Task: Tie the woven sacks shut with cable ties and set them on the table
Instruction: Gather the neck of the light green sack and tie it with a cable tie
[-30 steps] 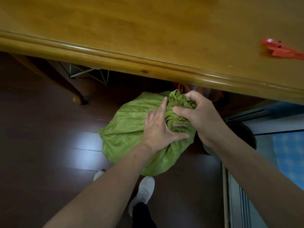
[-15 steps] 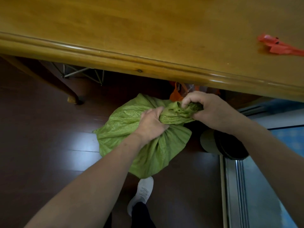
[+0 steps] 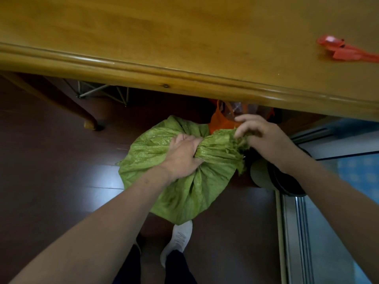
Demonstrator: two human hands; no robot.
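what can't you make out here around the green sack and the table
Head view only:
- Contents of the green sack: hidden by its own cloth; the left hand grips its neck.
- Whether the right hand pinches the sack mouth: fingertips lie partly behind the frayed edge.
- The red items on the table: cut off by the right edge.
- The orange bag: mostly behind the table edge.

An orange bag [image 3: 220,123] stands on the dark wooden floor [image 3: 51,160], near a round bin [image 3: 266,177]; a white shoe [image 3: 180,236] is lower.
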